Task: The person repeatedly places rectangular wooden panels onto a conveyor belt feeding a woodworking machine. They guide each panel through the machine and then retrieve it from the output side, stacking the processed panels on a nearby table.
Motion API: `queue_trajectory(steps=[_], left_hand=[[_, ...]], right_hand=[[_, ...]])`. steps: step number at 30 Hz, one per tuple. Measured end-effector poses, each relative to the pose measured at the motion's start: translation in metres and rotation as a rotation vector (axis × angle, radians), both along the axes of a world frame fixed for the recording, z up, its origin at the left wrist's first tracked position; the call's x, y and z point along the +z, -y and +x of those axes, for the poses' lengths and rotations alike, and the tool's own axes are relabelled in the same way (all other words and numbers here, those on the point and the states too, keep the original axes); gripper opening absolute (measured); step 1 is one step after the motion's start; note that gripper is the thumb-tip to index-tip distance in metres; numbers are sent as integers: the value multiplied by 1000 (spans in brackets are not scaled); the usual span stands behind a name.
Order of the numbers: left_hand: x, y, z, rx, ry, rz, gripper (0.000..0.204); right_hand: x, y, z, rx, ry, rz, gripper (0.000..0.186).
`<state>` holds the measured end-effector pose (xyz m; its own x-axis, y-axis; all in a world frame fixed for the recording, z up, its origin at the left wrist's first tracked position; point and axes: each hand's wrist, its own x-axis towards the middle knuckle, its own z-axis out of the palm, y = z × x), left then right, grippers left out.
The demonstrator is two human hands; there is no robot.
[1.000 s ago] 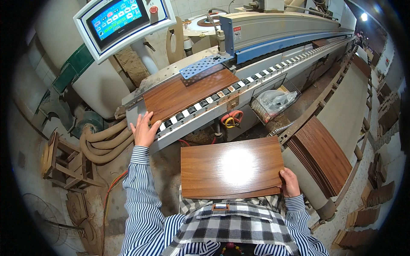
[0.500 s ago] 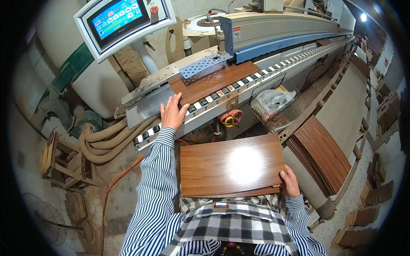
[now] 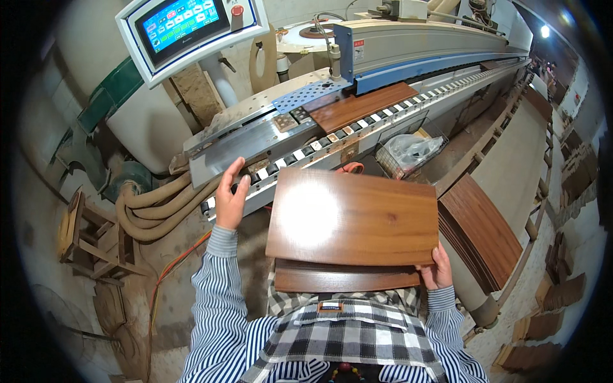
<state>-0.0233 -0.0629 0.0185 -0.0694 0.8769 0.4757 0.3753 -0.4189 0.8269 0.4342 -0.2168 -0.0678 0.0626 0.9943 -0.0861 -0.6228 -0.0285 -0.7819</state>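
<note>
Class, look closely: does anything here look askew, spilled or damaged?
The upper board, held by the right hand, is askew over the lower board: their edges don't line up. No clear spill or breakage shows.

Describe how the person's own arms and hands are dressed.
Both the left sleeve and the right sleeve are long, with narrow dark-blue and white stripes, ending in matching striped cuffs at the wrists. The left hand and right hand wear no gloves.
</note>
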Motion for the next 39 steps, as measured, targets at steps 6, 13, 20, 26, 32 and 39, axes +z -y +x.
queue_trajectory(steps=[6,13,20,26,32,39], left_hand=[[17,65,7,10,-698,-18,68],[-9,58,-39,242,-876,-16,66],[-14,31,-54,513,-872,-121,66],[-5,-6,-46,631,-839,-259,73],[-5,-16,-38,671,-778,-287,75],[-5,-16,-42,652,-849,-333,73]], right_hand=[[42,-58,-46,106,28,86,50],[42,-133,-99,314,-252,-28,46],[62,-114,-105,221,-33,30,48],[17,-40,-38,-214,1092,243,39],[-27,28,-19,-378,1523,15,44],[-37,13,-18,-400,1585,-182,32]])
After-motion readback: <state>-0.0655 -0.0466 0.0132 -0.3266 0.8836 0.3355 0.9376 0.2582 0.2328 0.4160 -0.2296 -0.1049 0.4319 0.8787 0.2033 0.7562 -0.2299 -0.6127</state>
